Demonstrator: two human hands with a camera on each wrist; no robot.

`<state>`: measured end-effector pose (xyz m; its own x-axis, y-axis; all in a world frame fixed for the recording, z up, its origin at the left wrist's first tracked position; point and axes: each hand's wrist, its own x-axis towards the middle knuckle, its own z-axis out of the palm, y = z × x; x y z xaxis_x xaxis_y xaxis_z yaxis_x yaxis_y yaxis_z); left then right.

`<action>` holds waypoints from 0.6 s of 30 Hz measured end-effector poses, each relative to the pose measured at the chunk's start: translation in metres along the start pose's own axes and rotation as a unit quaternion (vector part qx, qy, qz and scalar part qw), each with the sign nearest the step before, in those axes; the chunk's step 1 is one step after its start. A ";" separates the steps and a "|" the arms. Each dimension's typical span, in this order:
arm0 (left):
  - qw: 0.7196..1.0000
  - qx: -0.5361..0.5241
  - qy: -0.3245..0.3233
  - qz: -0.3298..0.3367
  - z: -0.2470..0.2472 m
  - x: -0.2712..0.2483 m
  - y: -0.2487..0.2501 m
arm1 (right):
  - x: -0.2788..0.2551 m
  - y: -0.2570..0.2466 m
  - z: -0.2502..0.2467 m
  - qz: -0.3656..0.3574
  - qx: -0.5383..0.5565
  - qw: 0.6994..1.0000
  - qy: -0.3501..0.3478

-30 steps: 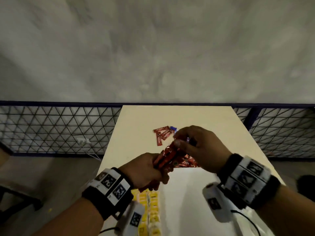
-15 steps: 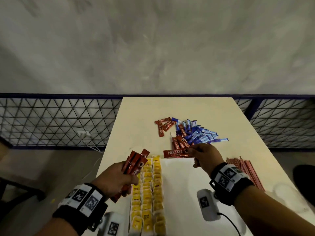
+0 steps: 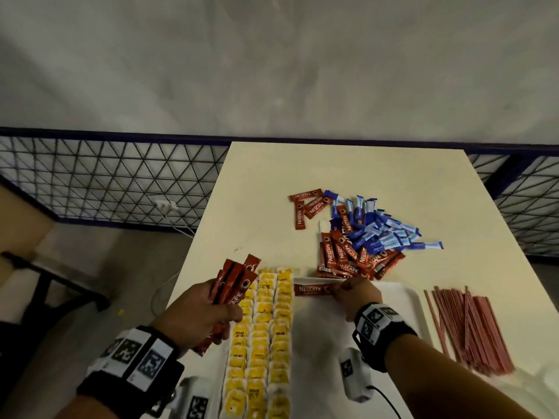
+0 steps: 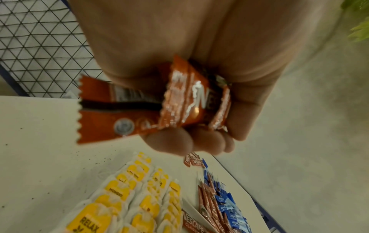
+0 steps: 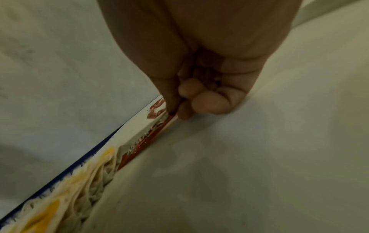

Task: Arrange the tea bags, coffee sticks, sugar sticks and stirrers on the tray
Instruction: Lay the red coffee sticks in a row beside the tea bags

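My left hand (image 3: 208,309) grips a bundle of red coffee sticks (image 3: 234,282) above the tray's left edge; the left wrist view shows the fingers (image 4: 167,141) curled round the bundle (image 4: 139,108). My right hand (image 3: 352,293) pinches one end of a single red coffee stick (image 3: 313,289) lying flat at the far end of the white tray (image 3: 348,328). In the right wrist view the thumb and fingertips (image 5: 185,110) press that stick (image 5: 147,141) against the tray's rim. Yellow tea bags (image 3: 263,337) fill three rows on the tray's left side.
A heap of red coffee sticks (image 3: 354,258) and blue sugar sticks (image 3: 381,231) lies on the table beyond the tray. Three more coffee sticks (image 3: 307,205) lie further back. Red stirrers (image 3: 472,325) lie right of the tray. A wire fence (image 3: 106,182) stands left.
My hands parted: the left hand dropped back with the bundle, and the right hand carried one coffee stick down onto the tray's far end beside the tea bags.
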<state>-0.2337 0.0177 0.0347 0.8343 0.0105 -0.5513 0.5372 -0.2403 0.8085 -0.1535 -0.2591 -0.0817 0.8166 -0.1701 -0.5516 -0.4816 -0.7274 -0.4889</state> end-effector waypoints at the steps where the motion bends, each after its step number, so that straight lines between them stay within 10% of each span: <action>1: 1.000 -0.002 -0.002 0.000 0.001 0.001 0.001 | 0.002 0.001 0.002 -0.002 -0.012 1.000 0.005; 11: 1.000 -0.002 -0.018 -0.001 0.010 0.007 0.000 | -0.001 -0.005 -0.004 -0.010 -0.081 0.996 0.020; 14: 0.999 -0.013 -0.042 -0.008 0.016 0.006 0.003 | -0.027 -0.026 -0.021 -0.119 0.008 0.992 0.042; 18: 0.995 -0.008 -0.099 -0.021 0.030 0.007 0.011 | -0.075 -0.074 -0.045 -0.313 0.147 0.931 -0.116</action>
<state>-0.2259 -0.0139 0.0333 0.7712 -0.1709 -0.6132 0.5742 -0.2291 0.7860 -0.1649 -0.2226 0.0266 0.8924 0.3992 -0.2102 -0.0281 -0.4158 -0.9090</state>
